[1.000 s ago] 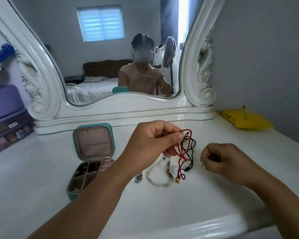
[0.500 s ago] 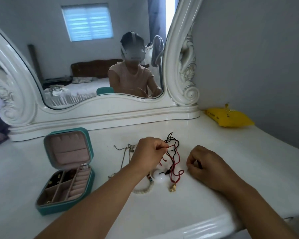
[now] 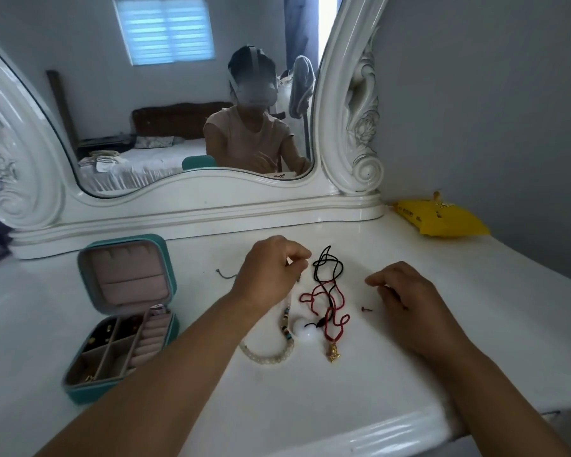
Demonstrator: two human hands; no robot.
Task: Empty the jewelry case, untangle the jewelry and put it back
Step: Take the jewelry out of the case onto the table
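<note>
The teal jewelry case (image 3: 80,390) lies open at the left, with small pieces in its compartments. A black cord (image 3: 327,262) and a red cord (image 3: 335,321) with a gold pendant (image 3: 333,352) lie tangled on the white table between my hands. Beside them are a white round bead (image 3: 305,333) and a pale bead bracelet (image 3: 267,357). My left hand (image 3: 271,272) hovers left of the cords, fingers curled, pinching the bracelet's thin upper strand. My right hand (image 3: 406,298) rests on the table, loosely curled and holding nothing, next to a small red stud (image 3: 366,309).
A carved white mirror frame (image 3: 195,206) stands along the back of the table. A yellow packet (image 3: 439,219) lies at the back right by the wall. A short grey cord piece (image 3: 226,275) lies left of my left hand. The table's rounded front edge (image 3: 343,433) is close.
My left hand lowered the red and black cords to the table and let them go; they now lie flat. My right hand has loosened from a fist, and the stud lies beside it.
</note>
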